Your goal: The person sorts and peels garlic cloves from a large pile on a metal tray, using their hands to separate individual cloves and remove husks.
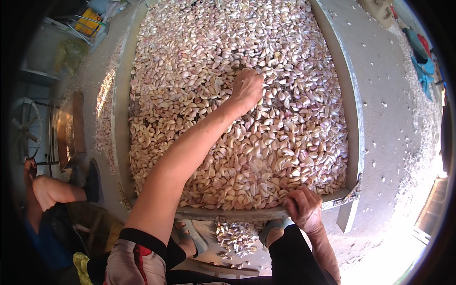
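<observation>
A large wooden-framed tray (352, 89) in front of me holds a wide layer of unpeeled garlic cloves (221, 149). My left hand (248, 87) reaches over the middle of the layer, its fingers bent down among the cloves; whether a clove is between them is hidden. Around that hand the layer is thinner and a dark base shows through. At the near edge of the tray, right of the middle, my right hand (304, 208) is curled over the rim, its fingertips close to the nearest cloves.
More cloves (237, 238) lie in a pile on the floor between my sandalled feet. Another person (53, 194) sits at the left beside a spoked wheel (26, 126) and a metal chute (71, 131). Pale husks (409, 160) are scattered along the floor at the right. A yellow container (89, 22) stands at the upper left.
</observation>
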Demonstrator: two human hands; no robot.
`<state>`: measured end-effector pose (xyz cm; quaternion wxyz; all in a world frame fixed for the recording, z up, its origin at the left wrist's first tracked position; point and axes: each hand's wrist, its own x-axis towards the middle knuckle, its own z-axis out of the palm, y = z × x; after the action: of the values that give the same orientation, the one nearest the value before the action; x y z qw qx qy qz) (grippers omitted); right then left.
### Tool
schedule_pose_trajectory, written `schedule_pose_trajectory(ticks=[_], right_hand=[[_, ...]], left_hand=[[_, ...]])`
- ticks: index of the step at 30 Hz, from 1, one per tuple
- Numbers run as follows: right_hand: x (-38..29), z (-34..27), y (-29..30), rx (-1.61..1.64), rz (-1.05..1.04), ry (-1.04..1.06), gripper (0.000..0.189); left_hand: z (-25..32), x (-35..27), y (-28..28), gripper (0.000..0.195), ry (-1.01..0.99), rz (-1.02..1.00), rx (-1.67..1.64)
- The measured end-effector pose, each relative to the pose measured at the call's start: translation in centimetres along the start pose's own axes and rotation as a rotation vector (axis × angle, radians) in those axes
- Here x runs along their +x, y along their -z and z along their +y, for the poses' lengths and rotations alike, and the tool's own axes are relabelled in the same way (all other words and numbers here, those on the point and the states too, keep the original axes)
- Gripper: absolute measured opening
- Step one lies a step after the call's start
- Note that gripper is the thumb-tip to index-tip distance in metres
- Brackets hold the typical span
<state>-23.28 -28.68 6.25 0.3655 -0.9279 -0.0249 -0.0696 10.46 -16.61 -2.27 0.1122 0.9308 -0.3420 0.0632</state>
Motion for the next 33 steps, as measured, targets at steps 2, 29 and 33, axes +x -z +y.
schedule_pose_trajectory(ticks=[2,29,33], right_hand=[[-0.4,0.3,0.5,0.101,0.047,-0.067,0.016],[0.8,-4.4,0.1,1.233,0.264,-0.513,0.018],[-0.9,-3.5,0.0,0.75,0.183,-0.399,0.025]], left_hand=[[1.3,-1.3,1.3,0.009,-0.138,0.197,-0.289],[14.4,-17.8,13.4,0.034,-0.318,0.174,-0.831],[14.5,-18.4,13.7,0.027,-0.478,0.078,-0.732]])
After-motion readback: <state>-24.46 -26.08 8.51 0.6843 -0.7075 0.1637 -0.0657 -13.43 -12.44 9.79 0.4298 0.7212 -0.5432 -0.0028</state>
